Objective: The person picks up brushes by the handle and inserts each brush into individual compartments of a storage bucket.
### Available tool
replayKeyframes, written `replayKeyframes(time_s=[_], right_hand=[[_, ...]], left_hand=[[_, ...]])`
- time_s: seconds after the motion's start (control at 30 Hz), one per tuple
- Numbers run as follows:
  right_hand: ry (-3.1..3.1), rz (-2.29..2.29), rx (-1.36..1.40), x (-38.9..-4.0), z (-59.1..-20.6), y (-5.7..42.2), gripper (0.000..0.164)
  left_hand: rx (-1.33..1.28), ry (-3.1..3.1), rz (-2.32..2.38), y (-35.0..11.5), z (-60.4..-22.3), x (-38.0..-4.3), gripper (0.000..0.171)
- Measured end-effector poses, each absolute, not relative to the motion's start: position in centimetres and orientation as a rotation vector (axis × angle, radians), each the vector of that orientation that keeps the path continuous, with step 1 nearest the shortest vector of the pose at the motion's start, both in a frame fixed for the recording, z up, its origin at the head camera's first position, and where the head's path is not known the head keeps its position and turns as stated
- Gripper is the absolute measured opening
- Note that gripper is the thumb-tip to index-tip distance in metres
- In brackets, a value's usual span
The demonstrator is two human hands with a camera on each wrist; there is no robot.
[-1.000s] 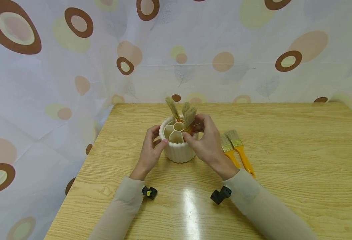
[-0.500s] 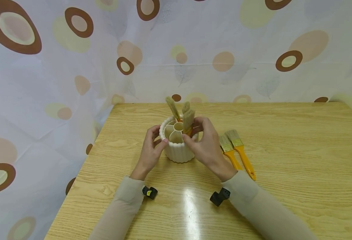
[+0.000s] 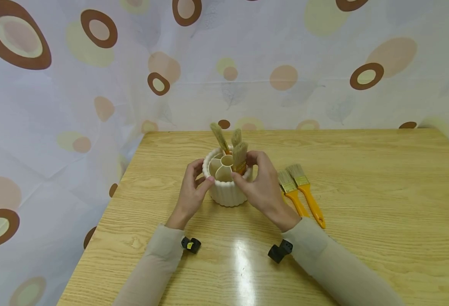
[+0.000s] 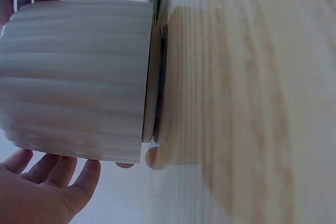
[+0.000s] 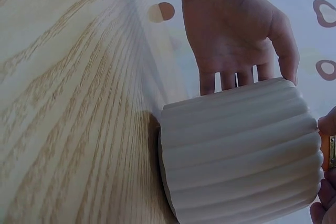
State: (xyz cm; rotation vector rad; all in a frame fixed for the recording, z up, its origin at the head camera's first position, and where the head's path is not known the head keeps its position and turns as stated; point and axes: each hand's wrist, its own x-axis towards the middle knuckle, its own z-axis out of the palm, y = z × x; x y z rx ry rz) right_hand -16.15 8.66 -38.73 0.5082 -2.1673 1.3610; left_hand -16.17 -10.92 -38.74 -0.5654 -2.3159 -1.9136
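Observation:
A round cream fluted brush holder [image 3: 227, 196] with divided compartments stands on the wooden table. My left hand [image 3: 191, 189] holds its left side, thumb near the front rim and fingers behind; in the left wrist view the left fingertips [image 4: 90, 165] press on the fluted wall. With my right hand [image 3: 264, 189] I pinch a paintbrush [image 3: 240, 155], bristles up, its orange handle down in a right-hand compartment. In the right wrist view, its metal ferrule [image 5: 332, 151] shows between the right fingers at the rim. Two more brushes stand bristles up at the back of the holder, one a leaning brush [image 3: 218, 137].
Right of my right hand, flat paintbrushes with yellow-orange handles lie on the table [image 3: 381, 191], among them an outer brush [image 3: 306, 193] and an inner brush [image 3: 291, 191]. Behind the table hangs a patterned cloth [image 3: 255, 63]. Small black cameras [image 3: 279, 250] sit at both cuffs.
The pinched paintbrush has gone slightly lower into the holder and turned more upright, my right hand shifting down and left with it. My left hand and the holder stay in place.

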Motion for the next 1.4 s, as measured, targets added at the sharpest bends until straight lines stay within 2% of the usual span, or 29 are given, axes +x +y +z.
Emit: replayKeyframes(time_s=[1.4], right_hand=[[-2.277, 1.329, 0.454, -15.62, -38.68, 9.11, 0.053]], left_hand=[[-0.586, -2.308, -1.911, -11.04, -38.71, -16.22, 0.05]])
